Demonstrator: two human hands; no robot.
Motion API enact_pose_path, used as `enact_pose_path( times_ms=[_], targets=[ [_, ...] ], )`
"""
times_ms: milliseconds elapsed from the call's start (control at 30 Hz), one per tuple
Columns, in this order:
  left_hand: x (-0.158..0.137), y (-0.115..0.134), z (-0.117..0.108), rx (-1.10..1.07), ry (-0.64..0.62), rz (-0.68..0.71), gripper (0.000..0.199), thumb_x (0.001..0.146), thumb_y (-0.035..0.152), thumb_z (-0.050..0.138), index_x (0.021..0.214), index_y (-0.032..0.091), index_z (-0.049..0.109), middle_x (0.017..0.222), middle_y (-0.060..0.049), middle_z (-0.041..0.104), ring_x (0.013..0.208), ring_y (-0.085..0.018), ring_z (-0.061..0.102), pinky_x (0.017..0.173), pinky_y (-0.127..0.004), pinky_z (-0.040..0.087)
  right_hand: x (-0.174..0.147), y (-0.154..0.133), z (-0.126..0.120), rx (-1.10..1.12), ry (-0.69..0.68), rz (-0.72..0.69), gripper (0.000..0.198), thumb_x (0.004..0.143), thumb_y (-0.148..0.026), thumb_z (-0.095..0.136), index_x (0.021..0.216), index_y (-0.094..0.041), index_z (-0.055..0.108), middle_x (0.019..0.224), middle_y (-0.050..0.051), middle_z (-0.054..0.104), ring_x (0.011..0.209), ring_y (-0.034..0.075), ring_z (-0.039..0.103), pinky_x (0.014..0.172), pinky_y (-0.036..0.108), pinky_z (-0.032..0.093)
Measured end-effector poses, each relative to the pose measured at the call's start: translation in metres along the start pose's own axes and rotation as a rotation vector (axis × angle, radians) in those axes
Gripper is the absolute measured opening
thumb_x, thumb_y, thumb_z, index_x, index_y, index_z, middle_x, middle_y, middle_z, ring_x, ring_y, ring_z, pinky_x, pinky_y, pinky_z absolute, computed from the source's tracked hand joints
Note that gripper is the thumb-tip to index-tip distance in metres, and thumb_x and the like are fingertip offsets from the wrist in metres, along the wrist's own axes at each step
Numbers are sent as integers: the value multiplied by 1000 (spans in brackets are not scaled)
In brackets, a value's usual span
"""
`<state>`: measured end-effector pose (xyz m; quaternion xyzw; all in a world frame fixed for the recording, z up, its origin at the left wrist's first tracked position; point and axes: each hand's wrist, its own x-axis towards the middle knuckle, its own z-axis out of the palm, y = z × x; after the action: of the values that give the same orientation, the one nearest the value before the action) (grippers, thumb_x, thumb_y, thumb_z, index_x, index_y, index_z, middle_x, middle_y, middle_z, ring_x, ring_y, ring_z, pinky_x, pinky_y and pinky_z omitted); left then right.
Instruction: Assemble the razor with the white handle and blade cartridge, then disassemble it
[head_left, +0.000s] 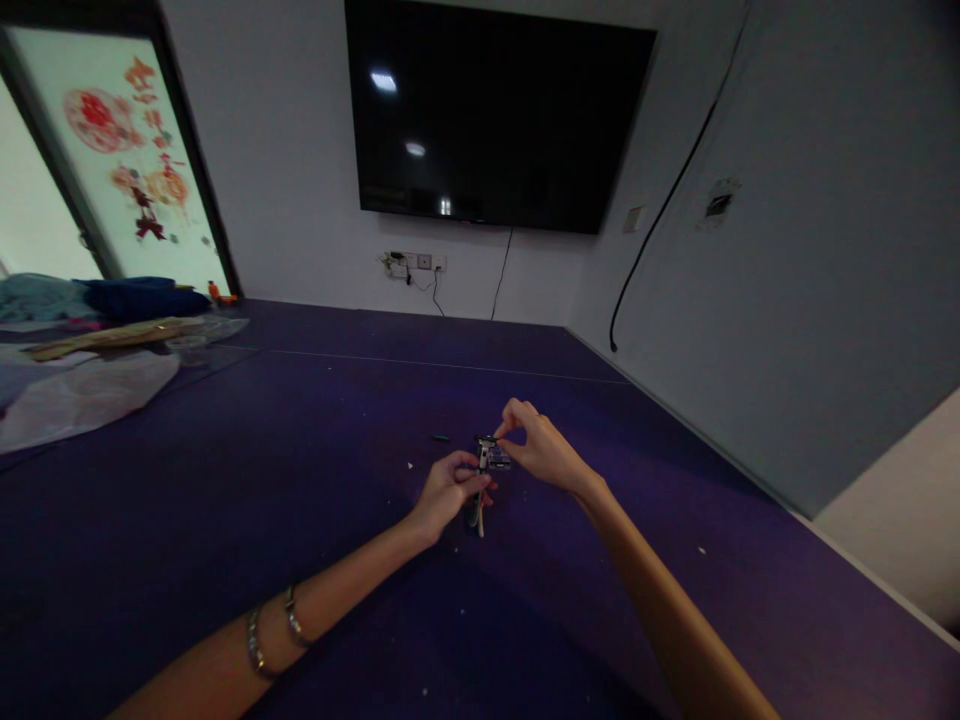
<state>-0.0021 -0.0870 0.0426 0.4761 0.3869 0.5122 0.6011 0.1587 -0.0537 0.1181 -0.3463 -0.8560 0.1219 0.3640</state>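
Holding a small metal device (489, 458) above the purple desk (225, 520), left hand (448, 492) grips its lower part, fingers closed round it. Right hand (541, 447) pinches its top, fingertips shut. Small dark piece (440, 438) lies nearby on the desk.

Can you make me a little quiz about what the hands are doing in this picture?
1. True or false: both hands touch the small gadget.
2. Which wrist wears bracelets? A) left B) right
3. What hangs on the wall above the purple mat?

Key:
1. True: the left hand holds it from below and the right hand pinches its top.
2. A
3. A dark TV.
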Motion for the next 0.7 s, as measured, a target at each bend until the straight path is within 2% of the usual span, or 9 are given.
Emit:
enact_pose_path(
  times_ms=[367, 700],
  targets=[
    [-3, 4, 0, 13, -3, -27, 26, 64, 25, 72, 84, 11, 63, 73, -7, 68, 56, -15, 62, 56, -26, 49, 1, 4, 4, 45, 12, 6, 21, 68, -9, 50, 75, -23, 36, 75, -1, 61, 76, 17, 54, 75, 32, 37],
    [-3, 9, -3, 33, -30, -11, 28, 65, 27, 71, 88, 11, 66, 80, -10, 69, 61, -16, 64, 59, -27, 49, 0, 7, 6, 82, 23, 12, 18, 70, -11, 50, 79, -22, 40, 76, -1, 59, 75, 16, 56, 73, 30, 39]
  ],
)
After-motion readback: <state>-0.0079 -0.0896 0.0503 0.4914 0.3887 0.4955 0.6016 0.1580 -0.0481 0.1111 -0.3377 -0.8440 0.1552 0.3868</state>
